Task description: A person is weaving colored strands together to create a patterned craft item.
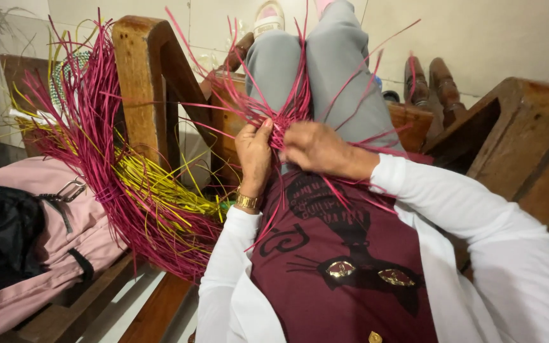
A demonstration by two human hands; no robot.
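— What's she got in her lap?

— A small woven piece [281,130] of magenta strips, resting on her grey-trousered knees. Her left hand [253,155] pinches it from one side, fingers closed on the strands; the right hand [312,147] is clamped over the other edge.

— Any basket for the spare stuff?

— None I can see. The loose bundle of magenta and yellow strips [128,171] just hangs over the wooden armrest [138,76]. Beside it lies a pink backpack [33,254]; what's in it I can't tell.
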